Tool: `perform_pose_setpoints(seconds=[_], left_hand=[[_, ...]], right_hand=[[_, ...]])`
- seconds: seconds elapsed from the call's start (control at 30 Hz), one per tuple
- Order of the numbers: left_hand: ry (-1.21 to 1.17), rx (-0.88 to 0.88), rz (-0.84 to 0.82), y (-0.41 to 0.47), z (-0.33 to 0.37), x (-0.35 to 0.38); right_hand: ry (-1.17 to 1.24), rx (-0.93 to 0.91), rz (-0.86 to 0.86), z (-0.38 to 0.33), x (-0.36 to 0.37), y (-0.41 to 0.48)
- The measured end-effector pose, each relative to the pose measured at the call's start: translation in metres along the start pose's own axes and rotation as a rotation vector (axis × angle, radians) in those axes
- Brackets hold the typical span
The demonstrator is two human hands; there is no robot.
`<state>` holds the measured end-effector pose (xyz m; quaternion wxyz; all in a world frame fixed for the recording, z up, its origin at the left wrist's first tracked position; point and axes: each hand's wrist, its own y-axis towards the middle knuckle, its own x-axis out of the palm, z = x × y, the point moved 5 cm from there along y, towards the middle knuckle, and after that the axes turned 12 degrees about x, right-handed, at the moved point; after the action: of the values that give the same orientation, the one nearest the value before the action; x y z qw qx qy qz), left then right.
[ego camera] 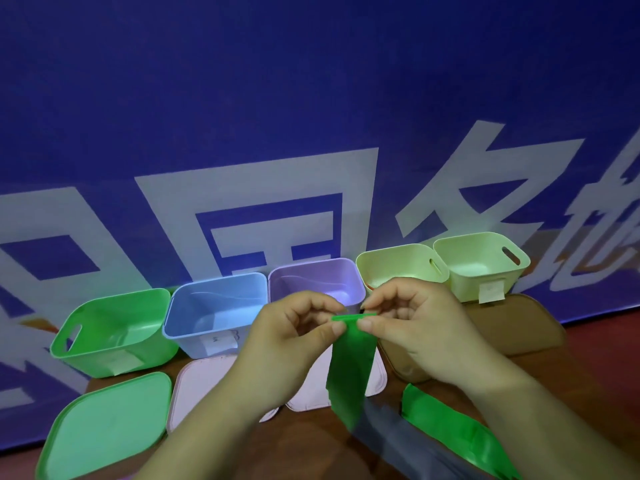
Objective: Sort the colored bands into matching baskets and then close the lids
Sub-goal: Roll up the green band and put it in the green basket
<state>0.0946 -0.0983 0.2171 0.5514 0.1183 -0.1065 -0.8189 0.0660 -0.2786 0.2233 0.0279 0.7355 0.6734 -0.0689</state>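
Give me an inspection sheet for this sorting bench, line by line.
Surface: reddish-brown table, partly covered by lids.
Job's things: green band hanging from both hands; grey band lying on the table beneath it; green basket, blue basket, purple basket, left yellow basket and right yellow basket in a row, all open; green lid, pale pink lids and brown lids lying flat before them.
Clutter: nothing seen.
Hands: left hand and right hand each pinch the band's top edge.
Cables: nothing seen.
Surroundings: blue banner with white characters behind the baskets.
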Motion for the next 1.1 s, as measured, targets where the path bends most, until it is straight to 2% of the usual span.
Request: perform_pose_setpoints(seconds=[0.2, 0.3, 0.37, 0.43, 0.5, 0.63, 0.87, 1.1], left_hand=[[-0.013, -0.086, 0.036, 0.003, -0.04, 0.011], [-0.001, -0.17, 0.04, 0.002, -0.068, 0.015], [0.005, -0.222, 0.027, 0.001, -0.088, 0.017], [0.021, -0.275, 0.015, -0.002, -0.106, 0.018], [0.042, -0.304, 0.013, -0.004, -0.122, 0.019], [0.031, -0.365, 0.023, -0.008, -0.151, 0.019], [0.043, -0.456, 0.037, -0.015, -0.176, 0.018], [0.039, -0.496, 0.076, -0.014, -0.183, 0.016]], right_hand=[[0.09, 0.147, -0.062, 0.042, -0.003, 0.017], [0.052, 0.27, -0.052, 0.087, -0.022, 0.033], [-0.068, 0.377, -0.009, 0.133, -0.044, 0.043], [-0.339, 0.474, -0.003, 0.186, -0.067, 0.048], [-0.624, 0.535, -0.082, 0.234, -0.079, 0.048], [-0.902, 0.532, -0.239, 0.292, -0.077, 0.054], [-1.1, 0.489, -0.417, 0.327, -0.059, 0.076], [-1.224, 0.385, -0.387, 0.328, -0.061, 0.079]])
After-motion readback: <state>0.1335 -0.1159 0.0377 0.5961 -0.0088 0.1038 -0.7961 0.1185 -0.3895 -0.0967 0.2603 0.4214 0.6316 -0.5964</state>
